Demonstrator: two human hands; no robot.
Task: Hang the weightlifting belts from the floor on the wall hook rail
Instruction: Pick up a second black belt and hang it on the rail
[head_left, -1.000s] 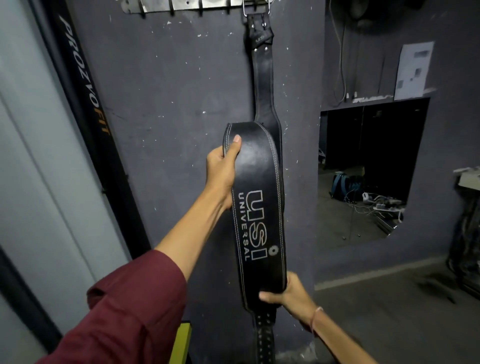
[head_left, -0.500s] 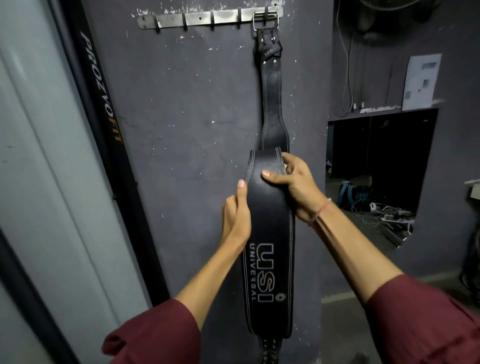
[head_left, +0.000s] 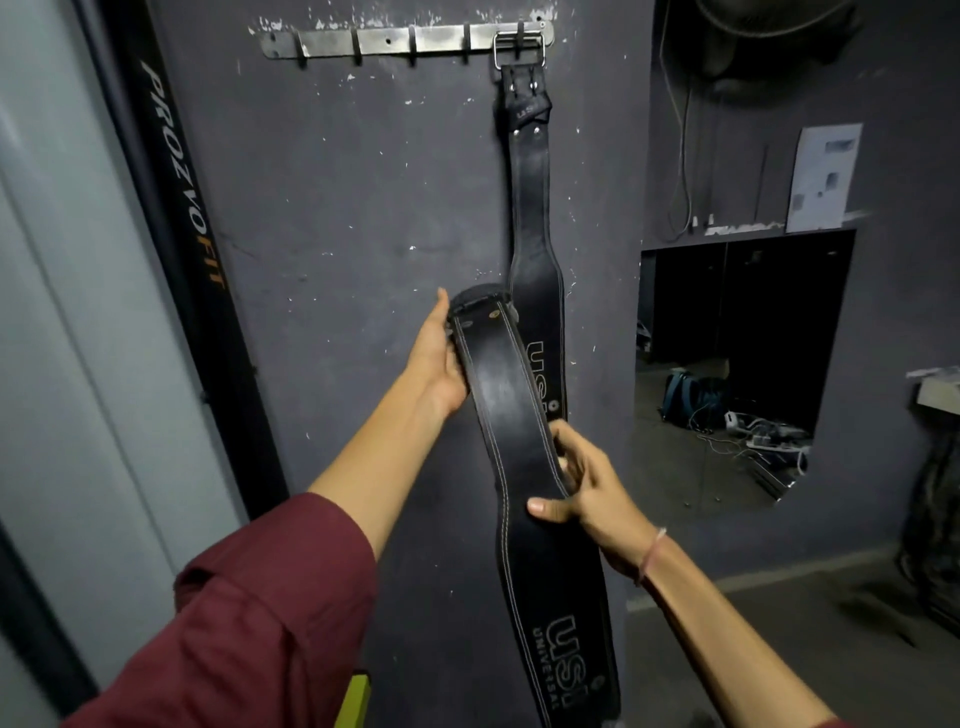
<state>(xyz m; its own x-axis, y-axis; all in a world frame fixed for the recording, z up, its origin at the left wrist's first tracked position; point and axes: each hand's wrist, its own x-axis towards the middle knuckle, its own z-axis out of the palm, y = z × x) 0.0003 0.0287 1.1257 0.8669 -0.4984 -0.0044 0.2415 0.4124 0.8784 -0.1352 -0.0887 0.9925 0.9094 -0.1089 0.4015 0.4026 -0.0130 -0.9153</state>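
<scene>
A metal hook rail (head_left: 395, 41) is fixed high on the dark wall. One black leather belt (head_left: 530, 208) hangs from the rail's rightmost hook by its buckle. I hold a second black belt (head_left: 504, 405), marked "USI UNIVERSAL", slanted in front of the hanging one. My left hand (head_left: 436, 358) grips its riveted upper end. My right hand (head_left: 592, 493) clasps its right edge lower down. The belt's lower end runs out of view at the bottom.
Several bare hooks sit on the rail left of the hanging belt. A black upright post (head_left: 182, 182) with lettering stands at the left. A wall opening (head_left: 743, 364) on the right shows a blue bag and cables. A paper sheet (head_left: 821, 176) rests above it.
The held belt has dropped and tilted, its narrow riveted end now at my left hand. My right hand moved from the belt's top down to its middle.
</scene>
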